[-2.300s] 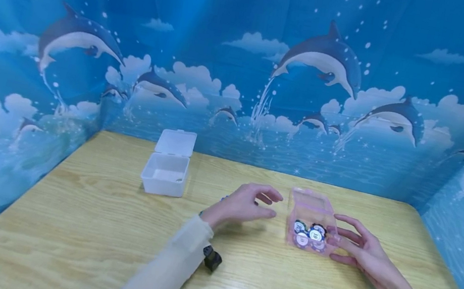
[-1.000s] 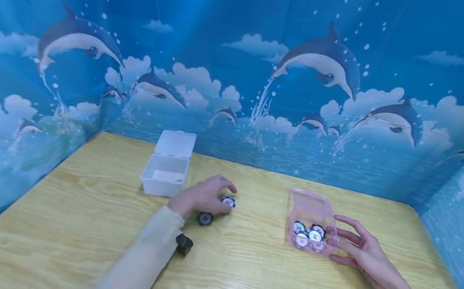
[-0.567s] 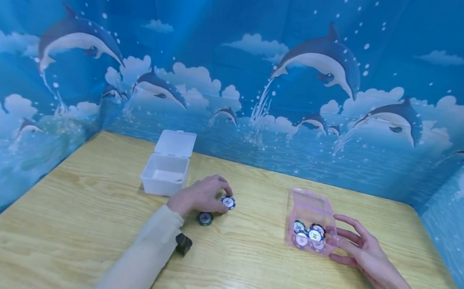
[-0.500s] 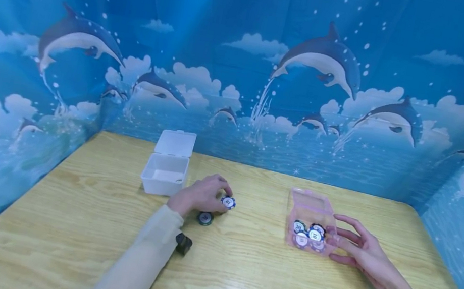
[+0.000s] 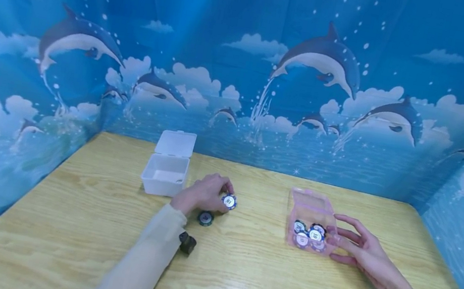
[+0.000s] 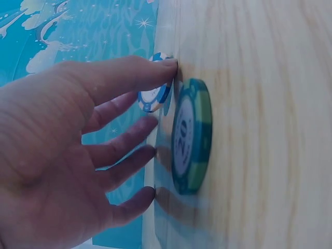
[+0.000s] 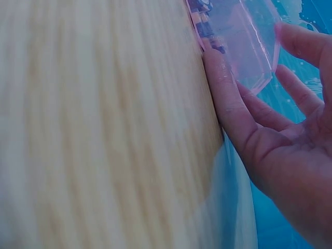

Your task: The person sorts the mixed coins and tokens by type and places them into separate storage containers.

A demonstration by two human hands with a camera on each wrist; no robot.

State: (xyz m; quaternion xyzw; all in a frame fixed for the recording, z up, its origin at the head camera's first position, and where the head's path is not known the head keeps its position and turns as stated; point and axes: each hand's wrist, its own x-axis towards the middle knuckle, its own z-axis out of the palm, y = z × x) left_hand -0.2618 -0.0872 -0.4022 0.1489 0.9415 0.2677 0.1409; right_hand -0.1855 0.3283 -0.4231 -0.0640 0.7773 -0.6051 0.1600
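Near the middle of the table, my left hand (image 5: pixel 208 193) pinches a blue-and-white poker chip (image 5: pixel 229 201) marked 10 between thumb and fingers. The left wrist view shows that chip (image 6: pixel 150 96) partly behind the thumb (image 6: pixel 135 72). A green poker chip (image 5: pixel 205 218) marked 20 lies on the table, just below the left hand. To the right, my right hand (image 5: pixel 367 254) rests with extended fingers against the right side of an open pink see-through box (image 5: pixel 289 232). Several poker chips (image 5: pixel 315 235) lie in the box. The right wrist view shows fingertips touching the pink box's edge (image 7: pixel 272 57).
An open white box (image 5: pixel 162 187) stands at the back left, its lid (image 5: pixel 175 144) tipped back; a small thing lies inside. The wooden table (image 5: pixel 259 282) ends at a blue dolphin-print cloth (image 5: pixel 245 65) behind and at both sides.
The left hand has moved left from beside the pink box to the loose chips and taken hold of the blue-and-white one. The right hand and pink box have stayed in place.
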